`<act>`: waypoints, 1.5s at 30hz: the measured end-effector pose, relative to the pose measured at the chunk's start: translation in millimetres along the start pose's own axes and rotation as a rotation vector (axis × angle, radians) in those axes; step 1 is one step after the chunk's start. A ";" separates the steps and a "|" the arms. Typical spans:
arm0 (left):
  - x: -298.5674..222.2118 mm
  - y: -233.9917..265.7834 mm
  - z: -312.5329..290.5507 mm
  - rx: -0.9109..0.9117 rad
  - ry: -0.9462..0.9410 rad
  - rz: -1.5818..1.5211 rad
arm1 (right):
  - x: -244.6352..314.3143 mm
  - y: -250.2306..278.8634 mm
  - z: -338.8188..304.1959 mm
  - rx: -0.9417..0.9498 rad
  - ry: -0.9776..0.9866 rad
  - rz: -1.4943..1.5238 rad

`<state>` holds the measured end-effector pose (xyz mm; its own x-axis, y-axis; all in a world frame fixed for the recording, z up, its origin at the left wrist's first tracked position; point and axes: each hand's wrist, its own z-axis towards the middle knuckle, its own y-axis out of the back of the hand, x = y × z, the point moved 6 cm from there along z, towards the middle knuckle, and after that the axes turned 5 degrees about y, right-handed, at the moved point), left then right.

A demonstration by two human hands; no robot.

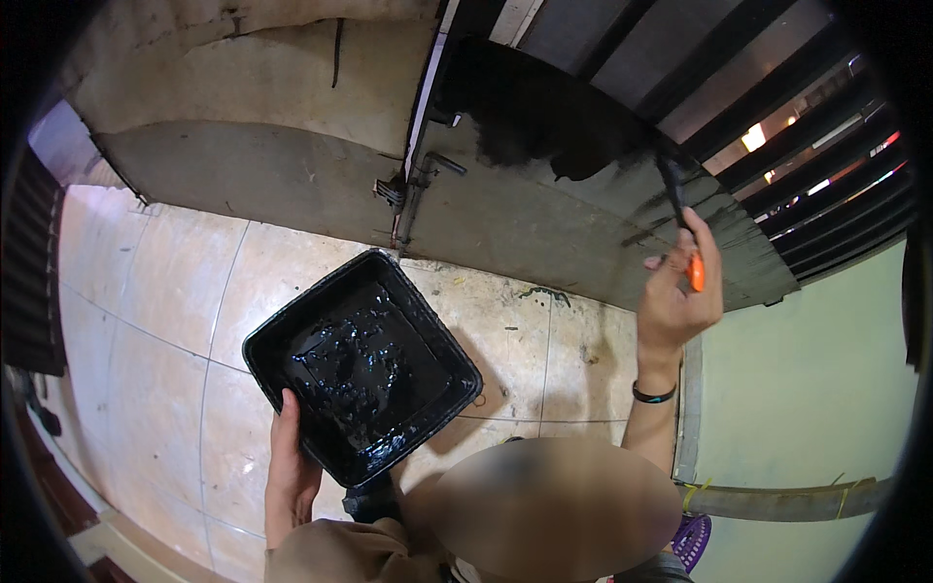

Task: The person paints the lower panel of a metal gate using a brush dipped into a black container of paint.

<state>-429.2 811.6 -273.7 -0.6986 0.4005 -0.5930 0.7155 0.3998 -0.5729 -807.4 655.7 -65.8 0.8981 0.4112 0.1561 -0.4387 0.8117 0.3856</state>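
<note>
My left hand (293, 473) grips the near-left edge of a square black paint tray (255, 342), thumb over the rim and fingers hidden beneath. Wet, glossy black paint (364, 360) coats the inside of the tray. On the right, my right hand (678, 291) is closed around a paintbrush (696, 272) with an orange handle end. The dark bristles touch the grey metal gate panel (544, 219). Fresh black paint (554, 112) covers the upper part of that panel, its lower border ragged, with thin streaks near the brush.
A latch bolt (447, 165) juts out where the two gate leaves meet. Dark slats (816, 160) top the right leaf. Below lies a tiled floor (146, 389) with dark paint spots. A pale green wall (797, 389) and a purple plastic basket (692, 540) are at right.
</note>
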 end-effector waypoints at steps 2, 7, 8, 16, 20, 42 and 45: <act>0.0 -2.1 2.0 0.006 0.018 0.011 | 19.8 -20.1 2.9 -0.013 0.089 -0.014; -4.6 -1.2 -2.3 -0.023 -0.031 0.114 | 102.9 -97.1 24.7 0.048 0.364 0.196; -5.0 -2.8 -3.2 -0.008 -0.030 0.114 | 110.5 -108.6 28.2 -0.074 0.449 0.240; -7.1 -3.4 -9.0 -0.019 -0.029 0.015 | 53.2 -60.2 28.8 0.002 0.037 0.204; -7.0 -2.1 -8.5 0.015 -0.007 0.020 | 76.5 -55.4 29.5 -0.020 0.127 0.174; -120.4 -35.5 -33.6 0.198 -0.301 0.159 | -61.3 228.1 -80.5 -0.398 -0.843 0.267; -146.0 -53.4 -45.5 0.172 -0.383 0.186 | -57.8 240.6 -101.3 -0.404 -0.964 0.276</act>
<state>-365.8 769.3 -130.8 -0.5281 0.1058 -0.8426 0.8419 0.1944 -0.5033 -968.1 869.2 -74.2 0.3358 0.2447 0.9096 -0.4491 0.8904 -0.0737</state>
